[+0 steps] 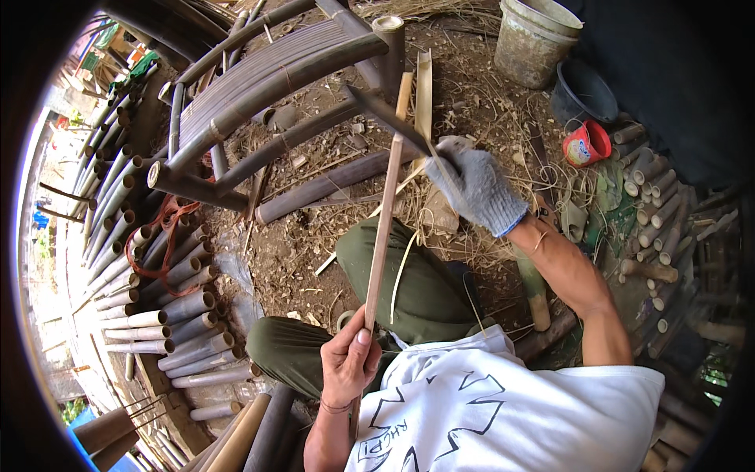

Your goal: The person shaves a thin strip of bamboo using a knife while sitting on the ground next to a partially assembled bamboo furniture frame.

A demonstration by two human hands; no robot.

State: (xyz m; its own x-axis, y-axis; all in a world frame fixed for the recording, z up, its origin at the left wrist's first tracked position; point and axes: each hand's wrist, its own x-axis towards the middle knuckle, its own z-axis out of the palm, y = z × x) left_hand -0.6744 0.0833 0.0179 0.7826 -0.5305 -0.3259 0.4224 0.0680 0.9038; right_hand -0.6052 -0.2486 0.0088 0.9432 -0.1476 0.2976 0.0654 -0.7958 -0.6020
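A long, narrow bamboo strip slants up and away from my lap. Near its lower end the bare fingers of my left hand are wrapped round it, above my left thigh. My right hand, in a grey knitted glove, is closed on a large knife; its handle is mostly hidden in the fist. The dark blade points up and left and crosses the strip near the upper end. Whether the edge touches or bites into the strip, I cannot tell. Thin shavings curl below the knife.
A bamboo bench stands ahead on dirt littered with shavings, with a thick bamboo pole before it. Cut bamboo tubes are stacked at left, more pieces at right. A dirty bucket, black basin and red container stand far right.
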